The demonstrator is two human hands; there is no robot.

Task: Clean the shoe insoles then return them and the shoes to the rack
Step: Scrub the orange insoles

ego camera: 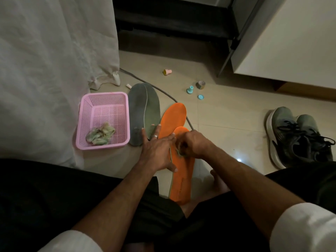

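Your left hand [157, 149] lies flat, fingers straight, pinning the near orange foam insole [181, 176] at the floor's six o'clock, while your right hand [193, 144] clenches a crumpled greenish wipe [179, 152] against it.

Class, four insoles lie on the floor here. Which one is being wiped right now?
The nearer orange insole. The right hand rubs a wad on it while the left hand steadies it; the other orange insole and both grey insoles lie unworked.
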